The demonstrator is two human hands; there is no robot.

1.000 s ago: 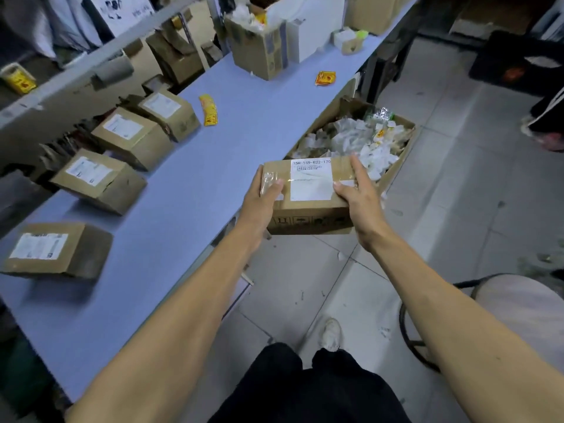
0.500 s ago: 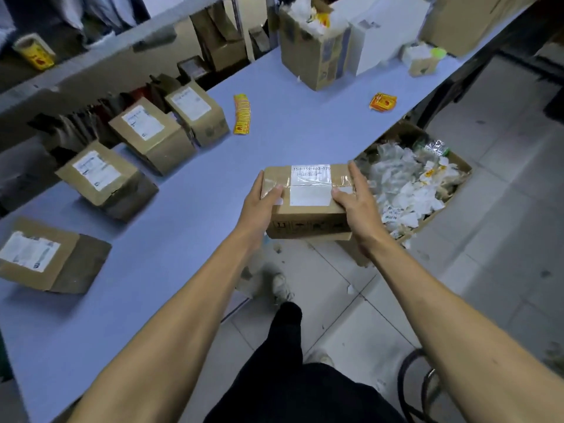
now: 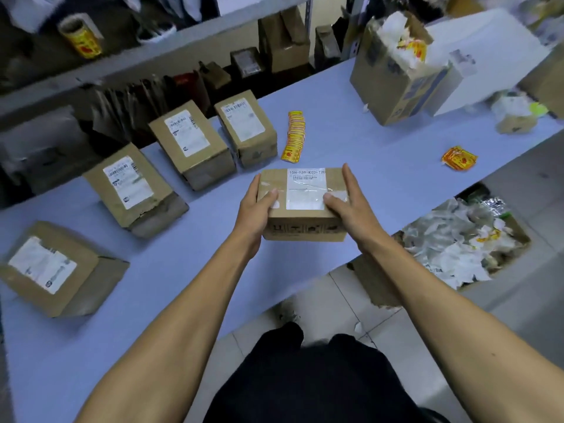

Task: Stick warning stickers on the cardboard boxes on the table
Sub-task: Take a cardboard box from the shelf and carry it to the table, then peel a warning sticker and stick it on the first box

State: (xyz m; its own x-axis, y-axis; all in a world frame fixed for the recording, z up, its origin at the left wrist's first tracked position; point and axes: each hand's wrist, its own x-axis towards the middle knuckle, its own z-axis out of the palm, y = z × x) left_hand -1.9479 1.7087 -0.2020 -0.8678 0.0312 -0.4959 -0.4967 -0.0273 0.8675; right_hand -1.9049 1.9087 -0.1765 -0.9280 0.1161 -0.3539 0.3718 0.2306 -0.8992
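Head view: floor carton (image 3: 515, 239) holds crumpled white backing papers (image 3: 451, 254).

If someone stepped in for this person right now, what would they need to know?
Hands: left hand and right hand both grip the held box by its ends, over the table.
Things: four more boxes sit in a row to the left; a sticker strip lies beyond the held box, loose stickers to the right.
Done: no warning sticker visible on any box top.
Left: set the box down, sticker all five.
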